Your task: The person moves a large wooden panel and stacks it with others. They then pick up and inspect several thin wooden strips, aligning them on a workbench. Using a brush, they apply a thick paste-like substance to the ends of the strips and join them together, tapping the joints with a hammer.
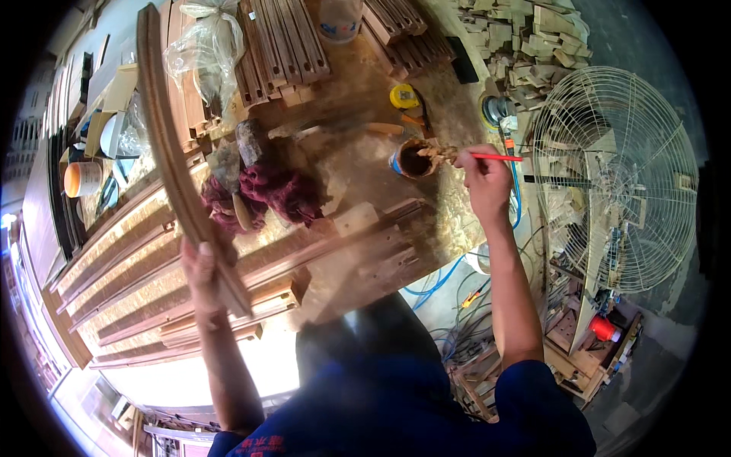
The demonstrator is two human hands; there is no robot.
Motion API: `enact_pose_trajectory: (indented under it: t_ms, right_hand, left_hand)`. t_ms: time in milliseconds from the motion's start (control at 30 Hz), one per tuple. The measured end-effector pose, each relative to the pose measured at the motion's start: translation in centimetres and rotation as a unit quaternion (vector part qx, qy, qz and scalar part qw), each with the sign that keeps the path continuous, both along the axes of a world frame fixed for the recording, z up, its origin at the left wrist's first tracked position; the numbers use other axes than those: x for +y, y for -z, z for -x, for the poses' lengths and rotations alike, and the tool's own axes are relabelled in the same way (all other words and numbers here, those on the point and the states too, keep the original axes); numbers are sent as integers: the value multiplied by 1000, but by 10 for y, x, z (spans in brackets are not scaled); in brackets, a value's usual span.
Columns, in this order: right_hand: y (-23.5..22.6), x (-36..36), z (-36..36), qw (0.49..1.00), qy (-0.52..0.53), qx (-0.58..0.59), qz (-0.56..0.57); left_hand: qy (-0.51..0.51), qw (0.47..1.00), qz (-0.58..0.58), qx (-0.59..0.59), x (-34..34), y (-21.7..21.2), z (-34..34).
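Observation:
My left hand (pixel 200 273) is closed around the near end of a long grooved wooden strip (pixel 180 164). The strip rises steeply toward the top left, above the workbench. Pinched in my right hand (pixel 487 181) is a thin red-handled stick (pixel 499 157); its working end is caked with tan-brown paste, so I cannot make out its exact kind. That caked end sits over the mouth of a small can (pixel 415 161) with brown residue inside. Between my hands lies a crumpled maroon rag (pixel 280 194), with a greyish cylinder (pixel 251 142) beside it.
More wooden strips (pixel 137 286) lie across the left of the bench. Stacked grooved pieces (pixel 282 49) and a plastic bag (pixel 205 49) stand at the back. A yellow tape measure (pixel 404 96) lies behind the can. At right are a large wire-guarded fan (pixel 615 179) and piled offcuts (pixel 525 46).

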State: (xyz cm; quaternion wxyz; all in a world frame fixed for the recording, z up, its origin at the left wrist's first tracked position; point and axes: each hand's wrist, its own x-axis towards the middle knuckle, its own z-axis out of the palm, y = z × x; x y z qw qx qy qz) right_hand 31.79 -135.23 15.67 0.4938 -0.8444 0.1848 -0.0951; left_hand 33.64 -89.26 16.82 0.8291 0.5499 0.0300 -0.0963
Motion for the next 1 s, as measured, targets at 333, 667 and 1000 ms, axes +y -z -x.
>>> enact_pose_trajectory:
  t_ms: [333, 667, 1000]
  right_hand:
    - [-12, -77, 32, 990, 15, -23, -135]
    - [-20, -73, 48, 973, 29, -24, -230]
    - [-92, 24, 67, 927, 39, -1, -374]
  left_hand:
    - [-30, 976, 185, 108, -140, 14, 23]
    - [-54, 915, 370, 153, -160, 45, -3]
    - [-39, 869, 473, 142, -171, 42, -23]
